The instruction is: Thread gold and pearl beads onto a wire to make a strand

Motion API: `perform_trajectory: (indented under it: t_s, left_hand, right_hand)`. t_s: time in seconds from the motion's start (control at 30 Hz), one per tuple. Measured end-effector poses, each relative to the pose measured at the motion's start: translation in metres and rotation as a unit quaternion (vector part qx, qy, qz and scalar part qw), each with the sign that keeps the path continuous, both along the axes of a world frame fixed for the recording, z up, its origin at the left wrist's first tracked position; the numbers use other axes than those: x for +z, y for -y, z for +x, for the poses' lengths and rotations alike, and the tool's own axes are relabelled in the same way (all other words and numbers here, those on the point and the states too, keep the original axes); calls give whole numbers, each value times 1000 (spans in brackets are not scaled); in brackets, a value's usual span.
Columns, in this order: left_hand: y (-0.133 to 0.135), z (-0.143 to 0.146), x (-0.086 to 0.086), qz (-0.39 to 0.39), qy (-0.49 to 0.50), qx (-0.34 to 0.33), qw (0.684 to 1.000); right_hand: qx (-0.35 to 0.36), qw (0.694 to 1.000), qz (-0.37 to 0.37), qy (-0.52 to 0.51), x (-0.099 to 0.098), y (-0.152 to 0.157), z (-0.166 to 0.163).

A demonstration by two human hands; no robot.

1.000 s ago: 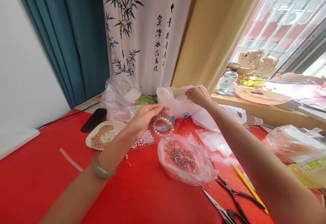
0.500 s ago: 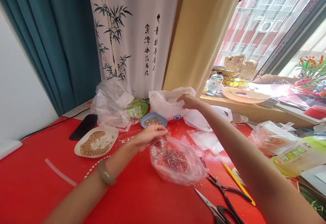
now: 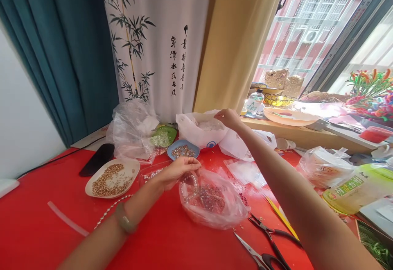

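Note:
My left hand point(image 3: 178, 171) is closed on a white pearl bracelet point(image 3: 188, 184), holding it at the rim of a clear plastic bag of purple beads point(image 3: 211, 200) on the red table point(image 3: 172, 237). A green bangle sits on that wrist. My right hand point(image 3: 227, 118) reaches further back and pinches the rim of a white plastic bag point(image 3: 199, 128), holding it up and open.
A white dish of gold beads point(image 3: 112, 177), a blue dish of beads point(image 3: 183, 150), a string of pearls point(image 3: 112, 208), crumpled clear bags point(image 3: 133, 128) and a black phone point(image 3: 96, 159) lie left. Scissors point(image 3: 260, 257), pliers point(image 3: 270, 231) and packets point(image 3: 350, 184) lie right.
My left hand has come down with the bracelet from beside the white bag to the bag of purple beads. My right hand keeps its hold on the white bag's rim. The camera turned right.

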State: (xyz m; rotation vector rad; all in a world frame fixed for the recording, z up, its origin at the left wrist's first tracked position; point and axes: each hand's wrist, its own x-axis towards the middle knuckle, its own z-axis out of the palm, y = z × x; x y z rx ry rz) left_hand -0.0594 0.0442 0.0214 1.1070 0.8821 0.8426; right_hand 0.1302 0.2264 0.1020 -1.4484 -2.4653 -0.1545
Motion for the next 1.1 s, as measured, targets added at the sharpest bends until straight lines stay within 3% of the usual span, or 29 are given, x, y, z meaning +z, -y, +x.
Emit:
perform_trajectory:
  t_s: [0.23, 0.67, 1.1]
  left_hand:
    - [-1, 2, -5, -3, 12, -3, 1000]
    - [0, 4, -11, -16, 16, -15, 1000]
    - [-1, 6, -20, -8, 13, -27, 1000]
  right_hand:
    - [11, 999, 14, -35, -18, -6, 3]
    - [-55, 996, 49, 54, -16, 8, 25]
    - [30, 987, 91, 126, -32, 48, 63]
